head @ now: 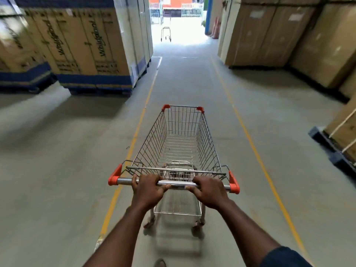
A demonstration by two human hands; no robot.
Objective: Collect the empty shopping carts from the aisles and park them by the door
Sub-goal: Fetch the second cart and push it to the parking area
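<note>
An empty wire shopping cart with orange corner caps stands in front of me in the middle of a warehouse aisle, pointing toward a bright doorway. My left hand grips the left half of its metal handle bar. My right hand grips the right half of the same bar. Far ahead, in the light by the doorway, stands a second cart, small and partly washed out.
Tall cardboard appliance boxes on blue bases line the left side. Plain brown boxes stand on the right, with a dark pallet at the right edge. Yellow floor lines mark the lane on the grey concrete.
</note>
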